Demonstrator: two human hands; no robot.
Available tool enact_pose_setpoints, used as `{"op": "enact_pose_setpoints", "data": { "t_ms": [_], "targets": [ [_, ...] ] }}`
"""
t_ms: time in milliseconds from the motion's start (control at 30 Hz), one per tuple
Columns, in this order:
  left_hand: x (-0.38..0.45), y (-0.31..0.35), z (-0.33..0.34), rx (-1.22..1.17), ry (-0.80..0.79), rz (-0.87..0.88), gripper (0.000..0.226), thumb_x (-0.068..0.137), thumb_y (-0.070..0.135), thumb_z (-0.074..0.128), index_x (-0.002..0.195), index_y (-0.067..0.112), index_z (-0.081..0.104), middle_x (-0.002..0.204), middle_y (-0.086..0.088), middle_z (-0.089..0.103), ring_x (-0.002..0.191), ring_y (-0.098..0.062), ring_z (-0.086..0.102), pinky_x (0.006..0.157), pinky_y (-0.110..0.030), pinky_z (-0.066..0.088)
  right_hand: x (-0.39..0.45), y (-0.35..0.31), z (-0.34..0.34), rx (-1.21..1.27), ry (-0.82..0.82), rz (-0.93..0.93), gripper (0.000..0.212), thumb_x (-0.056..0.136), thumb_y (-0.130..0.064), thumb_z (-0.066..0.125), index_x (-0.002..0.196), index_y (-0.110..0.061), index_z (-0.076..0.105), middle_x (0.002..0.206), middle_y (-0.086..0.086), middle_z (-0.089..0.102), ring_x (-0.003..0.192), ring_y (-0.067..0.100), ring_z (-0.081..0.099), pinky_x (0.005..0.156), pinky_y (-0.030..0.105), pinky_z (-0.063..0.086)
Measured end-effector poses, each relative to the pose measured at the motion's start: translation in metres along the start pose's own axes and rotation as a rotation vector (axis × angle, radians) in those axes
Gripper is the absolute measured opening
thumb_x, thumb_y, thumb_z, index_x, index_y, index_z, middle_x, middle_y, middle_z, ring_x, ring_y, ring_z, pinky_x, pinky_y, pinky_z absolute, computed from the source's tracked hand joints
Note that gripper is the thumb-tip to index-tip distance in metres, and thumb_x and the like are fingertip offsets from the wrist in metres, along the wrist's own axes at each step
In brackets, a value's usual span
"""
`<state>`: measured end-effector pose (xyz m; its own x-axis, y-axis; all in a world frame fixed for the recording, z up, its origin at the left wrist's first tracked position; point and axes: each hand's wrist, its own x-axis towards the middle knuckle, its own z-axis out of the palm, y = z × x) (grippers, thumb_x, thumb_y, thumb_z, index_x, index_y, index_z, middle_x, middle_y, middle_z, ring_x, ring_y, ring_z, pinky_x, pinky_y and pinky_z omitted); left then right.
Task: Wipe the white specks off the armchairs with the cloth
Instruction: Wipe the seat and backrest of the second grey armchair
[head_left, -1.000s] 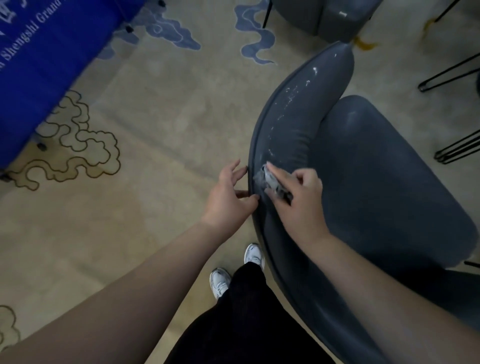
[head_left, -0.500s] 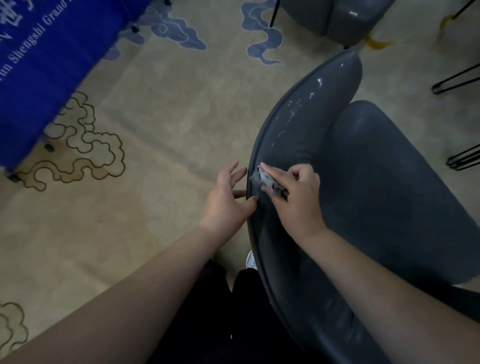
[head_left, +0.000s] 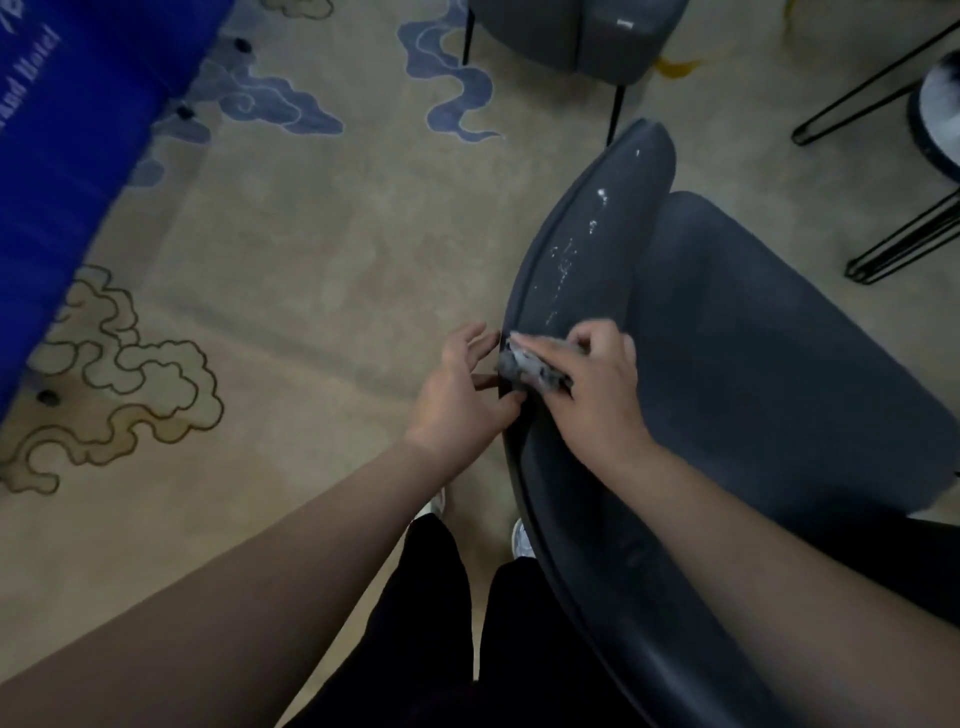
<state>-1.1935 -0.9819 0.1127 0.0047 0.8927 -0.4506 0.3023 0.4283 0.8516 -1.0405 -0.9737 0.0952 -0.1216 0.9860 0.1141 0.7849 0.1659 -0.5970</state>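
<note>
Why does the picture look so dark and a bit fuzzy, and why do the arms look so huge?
Head view: the room is dim, so the armchair looks nearly black. The right hand and cloth are smeared by motion blur; the left hand is soft too. The white specks stay readable. The wide-angle lens stretches the forearms near the bottom edge.

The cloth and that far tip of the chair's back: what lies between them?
In the head view, white specks dot the dark armchair back between the cloth, held by the right hand, and the tip. Nothing else lies there.
</note>
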Motion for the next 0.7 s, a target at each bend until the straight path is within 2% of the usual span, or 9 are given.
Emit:
{"op": "enact_pose_setpoints", "data": {
  "t_ms": [167, 300, 467, 600, 700],
  "targets": [
    [0.027, 0.012, -0.011, 0.062, -0.097, 0.04, 0.082, 0.077, 0.01, 0.078, 0.142, 0.02, 0.028, 0.142, 0.012, 0.045, 0.104, -0.007, 0.059, 0.089, -0.023, 0.051, 0.068, 0.004, 0.009, -0.033, 0.123, 0.177, 0.039, 0.084, -0.026, 0.072, 0.117, -0.046, 0.064, 0.098, -0.006, 0.032, 0.09, 0.013, 0.028, 0.086, 0.035, 0.042],
    [0.047, 0.018, -0.018, 0.082, -0.197, 0.049, 0.085, 0.077, 0.013, 0.078, 0.144, 0.022, 0.026, 0.144, 0.013, 0.043, 0.103, -0.003, 0.056, 0.089, -0.022, 0.05, 0.043, 0.003, 0.01, -0.02, 0.168, 0.197, 0.045, 0.084, -0.02, 0.072, 0.12, -0.046, 0.062, 0.097, -0.006, 0.033, 0.089, 0.01, 0.027, 0.084, 0.029, 0.039],
    [0.063, 0.018, -0.022, 0.082, -0.271, 0.042, 0.087, 0.077, 0.013, 0.079, 0.145, 0.023, 0.025, 0.14, 0.018, 0.041, 0.098, 0.002, 0.056, 0.081, -0.014, 0.049, 0.049, 0.005, 0.013, -0.014, 0.18, 0.229, 0.042, 0.083, -0.025, 0.073, 0.119, -0.045, 0.064, 0.098, -0.005, 0.034, 0.092, 0.015, 0.032, 0.085, 0.033, 0.043],
    [0.071, 0.022, -0.021, 0.094, -0.266, 0.043, 0.088, 0.078, 0.015, 0.078, 0.146, 0.022, 0.024, 0.144, 0.014, 0.041, 0.097, 0.003, 0.055, 0.088, -0.019, 0.049, 0.099, 0.017, 0.012, -0.005, 0.193, 0.325, 0.037, 0.085, -0.032, 0.069, 0.119, -0.045, 0.063, 0.1, -0.004, 0.033, 0.094, 0.016, 0.031, 0.094, 0.035, 0.04],
    [0.082, 0.028, -0.018, 0.111, -0.263, 0.042, 0.088, 0.079, 0.019, 0.077, 0.148, 0.023, 0.022, 0.144, 0.013, 0.042, 0.103, -0.004, 0.058, 0.092, -0.024, 0.05, 0.102, 0.019, 0.013, 0.024, 0.225, 0.357, 0.038, 0.087, -0.031, 0.068, 0.121, -0.045, 0.061, 0.1, -0.005, 0.033, 0.093, 0.015, 0.031, 0.091, 0.026, 0.035]
  ]
}}
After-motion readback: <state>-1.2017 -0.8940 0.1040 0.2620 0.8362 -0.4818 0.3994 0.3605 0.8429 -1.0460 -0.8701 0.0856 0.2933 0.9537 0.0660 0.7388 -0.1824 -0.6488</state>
